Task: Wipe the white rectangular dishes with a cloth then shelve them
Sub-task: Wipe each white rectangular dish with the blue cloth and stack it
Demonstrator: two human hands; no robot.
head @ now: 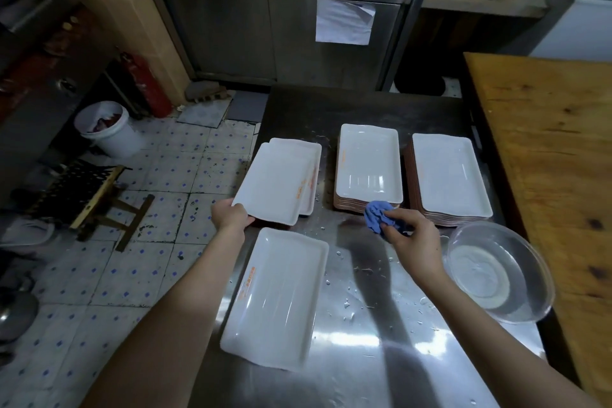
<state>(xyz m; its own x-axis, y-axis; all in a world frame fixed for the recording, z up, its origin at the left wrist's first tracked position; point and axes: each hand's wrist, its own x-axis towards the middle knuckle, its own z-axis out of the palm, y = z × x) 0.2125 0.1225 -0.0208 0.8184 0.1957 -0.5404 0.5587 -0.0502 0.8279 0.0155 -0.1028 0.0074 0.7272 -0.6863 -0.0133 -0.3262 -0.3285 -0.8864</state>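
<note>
centre left of the frame: left hand (230, 215) gripping the near corner of a white dish (278, 182) atop another; lone dish (278, 298) flat on the steel surface (357, 325) below. centre: right hand (414, 238) pinching a bunched blue cloth (381, 214), just beside two dish stacks (369, 166). right: clear bowl (496, 272).

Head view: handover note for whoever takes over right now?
Left grip holds the near corner of the top dish on the left pile. Right grip pinches the blue cloth by the middle stack. The right stack sits beside it, and a single dish lies nearest, all on the steel table. No dish is seen shelved; which are wiped, cannot tell. Left: wipe the rest, shelve all.
</note>
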